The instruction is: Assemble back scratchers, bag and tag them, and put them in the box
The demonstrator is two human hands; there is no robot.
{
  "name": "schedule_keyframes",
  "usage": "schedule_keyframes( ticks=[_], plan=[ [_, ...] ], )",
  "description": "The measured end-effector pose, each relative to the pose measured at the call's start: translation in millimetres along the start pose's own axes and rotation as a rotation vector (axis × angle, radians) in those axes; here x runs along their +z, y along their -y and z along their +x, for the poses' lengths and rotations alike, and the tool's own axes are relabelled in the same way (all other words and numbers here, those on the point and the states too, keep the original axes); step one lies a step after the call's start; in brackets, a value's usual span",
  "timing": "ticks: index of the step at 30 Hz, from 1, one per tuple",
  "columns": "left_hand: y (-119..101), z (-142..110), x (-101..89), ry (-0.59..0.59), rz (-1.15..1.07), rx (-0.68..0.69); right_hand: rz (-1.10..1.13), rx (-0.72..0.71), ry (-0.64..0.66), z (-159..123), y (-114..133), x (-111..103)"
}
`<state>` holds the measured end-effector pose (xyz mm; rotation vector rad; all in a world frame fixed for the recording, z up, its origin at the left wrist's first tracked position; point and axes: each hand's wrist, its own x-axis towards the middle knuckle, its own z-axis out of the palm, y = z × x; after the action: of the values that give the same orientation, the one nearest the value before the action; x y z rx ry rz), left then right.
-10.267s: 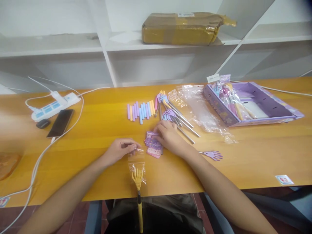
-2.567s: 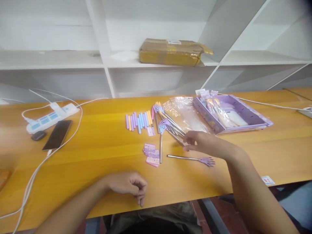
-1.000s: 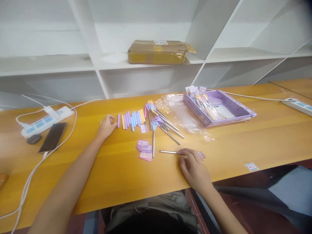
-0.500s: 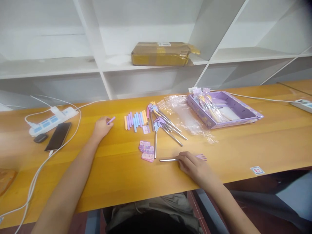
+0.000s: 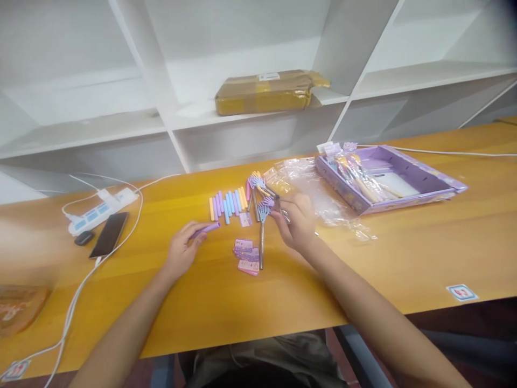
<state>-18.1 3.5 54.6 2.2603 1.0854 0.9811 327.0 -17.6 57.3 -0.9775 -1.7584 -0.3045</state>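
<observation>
My left hand [image 5: 182, 252] is closed on a purple tube [image 5: 207, 230], its hollow end pointing right. My right hand [image 5: 298, 218] is closed over the pile of back scratchers, its fingers pinching a back scratcher [image 5: 277, 202]; just a short bit of its metal rod shows, and its head is hidden behind the hand. A blue-headed back scratcher [image 5: 262, 237] lies just left of those fingers. More back scratchers [image 5: 256, 179] with yellow, blue and purple hand-shaped heads are partly covered. Between the hands, a row of coloured tubes [image 5: 229, 205] lies on the table.
Small printed cards [image 5: 247, 256] lie in front of the tubes. Clear plastic wrap [image 5: 323, 199] spreads beside a purple box [image 5: 407, 200] holding bagged items. At left are a phone [image 5: 108, 236], power strip [image 5: 103, 211] and white cables. A taped parcel [image 5: 264, 94] sits on the shelf.
My right hand has moved up and left to the pile, and the back scratcher it held at the front has left that spot. My left hand has brought the purple tube right and nearer.
</observation>
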Motion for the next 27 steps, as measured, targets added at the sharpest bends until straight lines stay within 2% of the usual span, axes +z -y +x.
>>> schedule_keyframes(
  ticks=[2, 4, 7, 11, 15, 22, 27],
  plan=[
    [4.9, -7.9, 7.7, -0.05, -0.005, 0.036, 0.041, 0.088, -0.005, -8.3, -4.4, 13.5],
    [12.2, -11.4, 12.4, -0.054, 0.002, 0.075, 0.135, 0.115, 0.14, -21.9, -6.9, 19.2],
    [20.7, -10.7, 14.5, -0.061, 0.053, 0.115, 0.185, 0.055, 0.387, -37.1, -7.3, 20.1],
    [21.7, -9.8, 14.7, -0.081, 0.089, 0.098, 0.127, 0.027, 0.56, -38.8, -2.5, 21.7],
    [15.8, -12.8, 16.5, -0.05, 0.066, 0.092, 0.123, 0.014, 0.608, -35.9, 2.6, 22.9],
    [12.5, -13.7, 18.7, -0.021, 0.061, 0.175, 0.122, 0.013, 0.601, -34.6, 1.6, 19.1],
    [11.0, -16.2, 20.9, -0.009, 0.066, 0.163, 0.104, 0.0, 0.63, -37.1, -1.6, 19.0]
  ],
)
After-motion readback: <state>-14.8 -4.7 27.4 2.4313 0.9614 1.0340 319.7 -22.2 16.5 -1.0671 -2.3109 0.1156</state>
